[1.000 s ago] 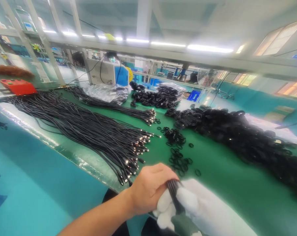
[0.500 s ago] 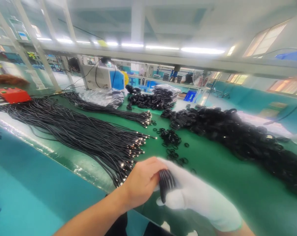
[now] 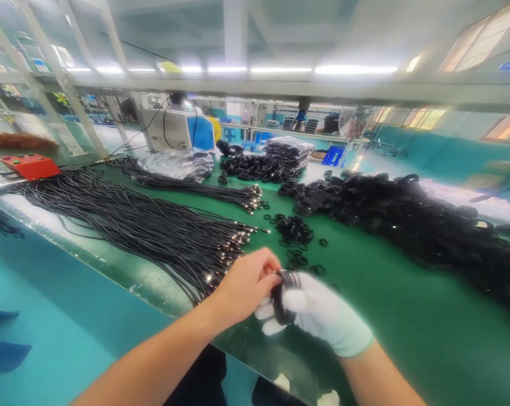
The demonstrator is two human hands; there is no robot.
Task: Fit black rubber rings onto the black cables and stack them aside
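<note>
Green-topped workbench: the scene is filled by a long bench point(image 3: 398, 304), its near edge slanting across the lower left.
Heap of black coils: the bench's right side is covered by a large heap point(image 3: 390, 214).
Straight black cables: a long bundle point(image 3: 140, 220) is laid across the left, metal plugs pointed toward the middle.
Gloved right hand: a white-gloved hand point(image 3: 322, 313) is wrapped around a cable coil point(image 3: 279, 301), thumb in front, fingers behind.
Bare left hand: the coil's upper end is pinched by the hand point(image 3: 246, 282); both hands are brought together.
Coil handling: light, bendy and springy, it would seem, with a smooth jacket; best gripped across all its loops, lest they spread.
Coil position: it is held between the hands, above the near edge.
Small black rings: a loose cluster point(image 3: 296, 229) is scattered beyond the hands.
</note>
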